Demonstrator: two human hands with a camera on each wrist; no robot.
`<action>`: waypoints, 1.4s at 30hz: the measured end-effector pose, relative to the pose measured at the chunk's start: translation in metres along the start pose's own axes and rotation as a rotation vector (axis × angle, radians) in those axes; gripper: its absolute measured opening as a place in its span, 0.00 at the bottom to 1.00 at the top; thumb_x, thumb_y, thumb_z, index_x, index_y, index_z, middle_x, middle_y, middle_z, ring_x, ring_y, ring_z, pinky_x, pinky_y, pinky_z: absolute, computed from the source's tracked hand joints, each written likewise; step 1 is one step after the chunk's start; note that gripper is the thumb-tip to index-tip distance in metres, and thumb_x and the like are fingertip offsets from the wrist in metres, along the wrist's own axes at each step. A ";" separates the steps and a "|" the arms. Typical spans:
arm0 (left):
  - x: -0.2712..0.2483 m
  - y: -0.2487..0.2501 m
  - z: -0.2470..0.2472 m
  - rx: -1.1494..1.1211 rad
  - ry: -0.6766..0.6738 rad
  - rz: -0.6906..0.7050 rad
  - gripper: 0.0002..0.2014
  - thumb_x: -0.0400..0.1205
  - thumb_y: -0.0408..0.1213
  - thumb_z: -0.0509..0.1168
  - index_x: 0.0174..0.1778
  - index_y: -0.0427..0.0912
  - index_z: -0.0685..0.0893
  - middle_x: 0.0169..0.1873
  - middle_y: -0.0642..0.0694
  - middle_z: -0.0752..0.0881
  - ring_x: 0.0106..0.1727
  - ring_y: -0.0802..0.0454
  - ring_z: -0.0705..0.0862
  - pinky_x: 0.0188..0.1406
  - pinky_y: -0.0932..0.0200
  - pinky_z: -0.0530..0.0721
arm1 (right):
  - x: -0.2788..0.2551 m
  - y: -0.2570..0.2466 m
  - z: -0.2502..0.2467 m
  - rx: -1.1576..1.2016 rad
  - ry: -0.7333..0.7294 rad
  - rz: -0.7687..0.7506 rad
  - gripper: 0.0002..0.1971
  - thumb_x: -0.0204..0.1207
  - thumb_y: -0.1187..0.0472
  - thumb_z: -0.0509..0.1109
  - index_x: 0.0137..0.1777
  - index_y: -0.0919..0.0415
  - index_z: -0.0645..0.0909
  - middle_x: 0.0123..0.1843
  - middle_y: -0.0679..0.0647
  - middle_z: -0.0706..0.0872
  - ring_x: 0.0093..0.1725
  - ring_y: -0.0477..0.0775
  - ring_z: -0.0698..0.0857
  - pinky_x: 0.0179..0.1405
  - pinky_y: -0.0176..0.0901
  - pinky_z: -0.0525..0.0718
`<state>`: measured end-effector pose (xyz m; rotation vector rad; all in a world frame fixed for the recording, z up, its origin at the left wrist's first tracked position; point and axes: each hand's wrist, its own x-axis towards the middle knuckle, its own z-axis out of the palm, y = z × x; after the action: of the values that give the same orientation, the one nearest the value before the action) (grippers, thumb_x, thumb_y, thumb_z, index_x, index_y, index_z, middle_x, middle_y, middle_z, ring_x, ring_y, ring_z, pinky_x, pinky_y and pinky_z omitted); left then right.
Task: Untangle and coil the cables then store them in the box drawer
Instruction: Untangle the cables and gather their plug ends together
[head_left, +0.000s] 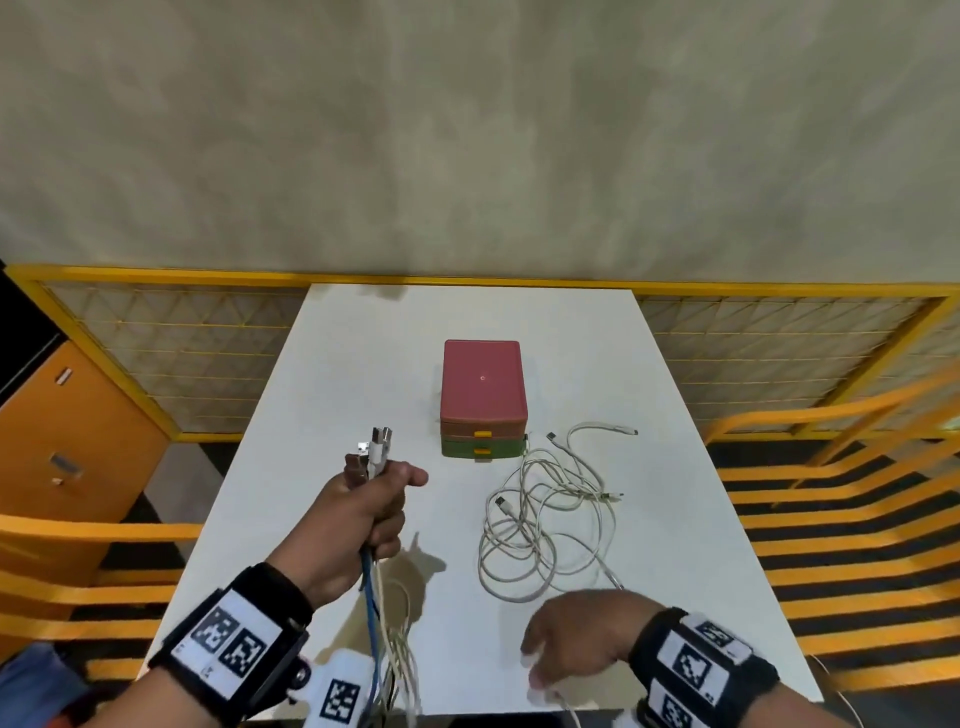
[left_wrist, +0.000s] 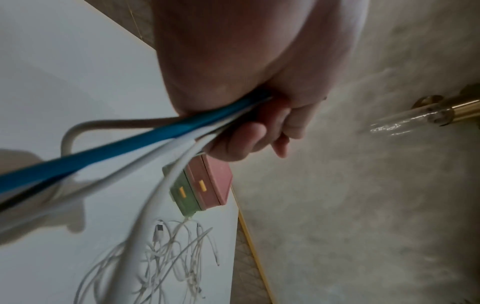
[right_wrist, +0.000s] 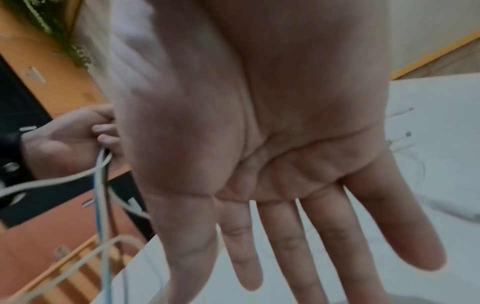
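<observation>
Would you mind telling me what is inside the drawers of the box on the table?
Both drawers of the box are closed, so their contents are hidden. Only the yellow handles show. The loose white cables lie outside, on the table.

Loose white cables (head_left: 545, 525) crowd the table (head_left: 322, 415) right of the box (head_left: 483, 400); left side bare.

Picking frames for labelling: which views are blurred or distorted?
Head view: sharp, wide-angle bending of the yellow railing. Left wrist view: motion blur on the blue cable near the lens. Right wrist view: open right hand soft, dim, filling the frame.
</observation>
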<state>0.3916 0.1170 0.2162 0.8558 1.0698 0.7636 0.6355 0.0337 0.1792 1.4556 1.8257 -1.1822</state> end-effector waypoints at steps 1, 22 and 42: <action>0.002 0.001 0.005 -0.011 -0.005 0.008 0.14 0.89 0.39 0.59 0.54 0.32 0.84 0.24 0.49 0.62 0.20 0.55 0.62 0.21 0.61 0.65 | -0.001 0.006 -0.009 0.071 0.056 0.012 0.22 0.76 0.41 0.68 0.69 0.46 0.82 0.72 0.46 0.83 0.68 0.51 0.81 0.66 0.48 0.76; 0.019 0.023 0.049 0.217 -0.052 0.284 0.21 0.75 0.59 0.63 0.45 0.48 0.95 0.53 0.44 0.94 0.63 0.49 0.89 0.65 0.42 0.83 | 0.130 0.142 -0.072 0.428 0.643 0.665 0.10 0.74 0.56 0.63 0.52 0.52 0.81 0.62 0.55 0.84 0.65 0.60 0.81 0.65 0.54 0.74; 0.043 0.046 0.087 -0.417 -0.125 0.013 0.20 0.89 0.44 0.56 0.69 0.34 0.81 0.62 0.37 0.90 0.64 0.42 0.88 0.64 0.45 0.86 | -0.015 -0.037 -0.092 0.916 1.297 -0.410 0.10 0.73 0.65 0.77 0.37 0.52 0.80 0.33 0.47 0.88 0.32 0.46 0.84 0.34 0.41 0.82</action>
<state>0.4816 0.1570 0.2588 0.5461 0.7577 0.8933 0.6159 0.1046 0.2475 2.9523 2.5981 -1.5200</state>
